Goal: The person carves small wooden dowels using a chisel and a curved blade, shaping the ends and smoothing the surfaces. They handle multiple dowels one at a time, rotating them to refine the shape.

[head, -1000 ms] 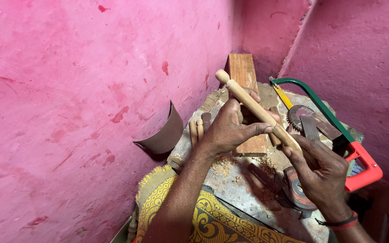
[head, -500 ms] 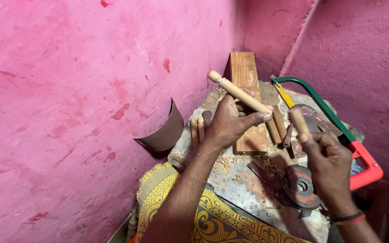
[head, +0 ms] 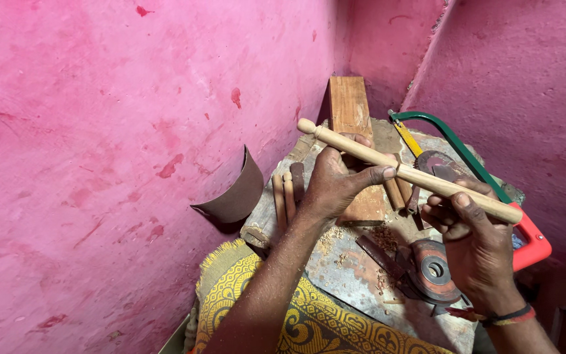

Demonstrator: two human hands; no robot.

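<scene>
A turned wooden rod (head: pixel 407 174) lay slantwise above the workbench (head: pixel 355 275), held between the left hand (head: pixel 335 183) near its middle and the right hand (head: pixel 473 236) at its lower end. Under the left hand a wooden block (head: pixel 355 131) ran back toward the corner. Left of it lay short dowels (head: pixel 283 196), and a curled sandpaper sheet (head: pixel 234 193) leaned at the wall. A hacksaw (head: pixel 479 170) lay along the right edge, a grinding disc (head: pixel 433 269) before it, below the right hand
</scene>
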